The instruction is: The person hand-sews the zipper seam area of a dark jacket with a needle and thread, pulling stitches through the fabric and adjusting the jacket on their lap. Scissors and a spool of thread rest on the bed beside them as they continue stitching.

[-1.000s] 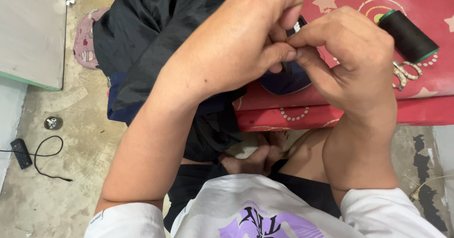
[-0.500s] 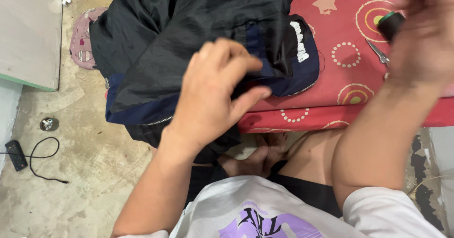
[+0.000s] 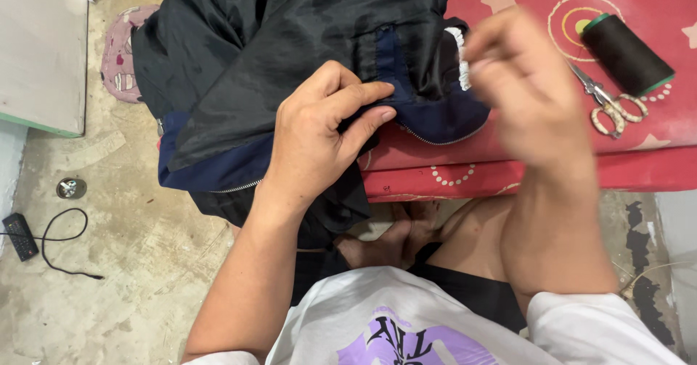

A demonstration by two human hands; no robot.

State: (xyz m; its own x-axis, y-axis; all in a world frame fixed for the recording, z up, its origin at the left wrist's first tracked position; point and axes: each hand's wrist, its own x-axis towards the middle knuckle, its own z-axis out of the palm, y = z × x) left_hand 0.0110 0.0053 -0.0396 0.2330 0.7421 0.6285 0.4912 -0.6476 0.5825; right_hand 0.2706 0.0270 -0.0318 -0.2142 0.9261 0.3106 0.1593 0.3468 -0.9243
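Note:
A black and navy jacket (image 3: 290,38) with a zip lies bunched over the edge of a red patterned mat (image 3: 552,169). My left hand (image 3: 319,140) pinches a fold of the navy fabric between thumb and fingers near the zip. To its right my right hand (image 3: 526,89) hovers just above the jacket's white-trimmed edge. It is blurred by motion, with fingertips drawn together, and I cannot make out anything between them. A spool of dark thread (image 3: 626,54) and small scissors (image 3: 606,104) lie on the mat beyond my right hand.
Bare concrete floor lies at the left, with a pink slipper (image 3: 120,60), a grey board (image 3: 40,46), a small round metal piece (image 3: 70,188) and a black device with a cable (image 3: 20,236). My crossed legs sit under the mat's edge.
Both hands met at the fabric a second ago. My right hand then swung out to the right and has now come back toward the jacket, while my left hand keeps hold of the fold.

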